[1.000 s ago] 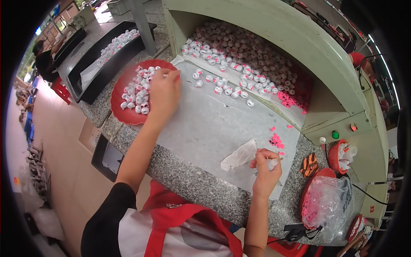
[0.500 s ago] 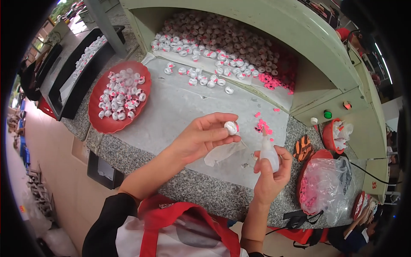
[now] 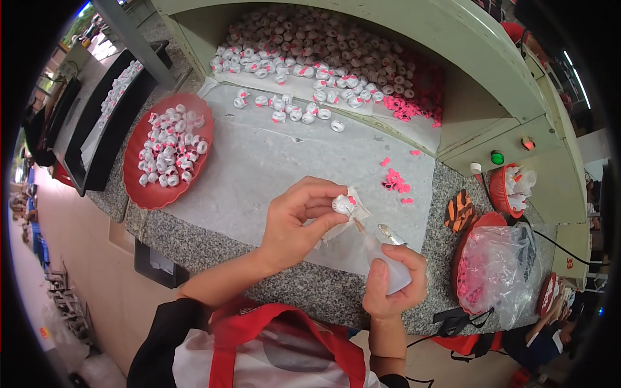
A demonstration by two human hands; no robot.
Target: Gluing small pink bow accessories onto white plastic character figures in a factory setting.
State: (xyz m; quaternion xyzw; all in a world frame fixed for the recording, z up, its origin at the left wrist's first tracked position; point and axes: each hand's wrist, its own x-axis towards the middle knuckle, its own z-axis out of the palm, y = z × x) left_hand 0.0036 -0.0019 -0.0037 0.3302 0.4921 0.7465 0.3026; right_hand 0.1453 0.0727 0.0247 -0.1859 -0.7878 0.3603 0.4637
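So both hands are busy over the near-middle part of the bench (image 3: 310, 284) here. The left hand (image 3: 292, 226) has a small round white piece (image 3: 341, 205) with a pink spot on it, pinched between thumb and fingers, the gap no wider than the piece itself. The right hand (image 3: 381, 296) is wrapped around a translucent squeeze bottle (image 3: 398, 278), thumb along the near side, with the bottle tilted so its thin nozzle points left and away toward the piece. Tip's right by the piece, but I can't make out whether they touch. There's a whitish scrap (image 3: 362, 208) showing just behind the two.

Below all that is a pale sheet (image 3: 246, 174) spread on the bench. A bunch of loose pink bits (image 3: 396, 182) sits on its right side, and a loose row of more white pieces (image 3: 295, 115) along the far side. Past that, a pale green cabinet (image 3: 479, 58) has a big heap of pieces (image 3: 291, 39) inside, plus some pink stuff at the right end.

Over on the left there's a red dish (image 3: 150, 196) loaded with pink-marked white pieces. Off to the right: an orange-and-black striped item (image 3: 460, 211), a red basket (image 3: 497, 195), and a clear plastic bag (image 3: 511, 258) lying over another red dish.
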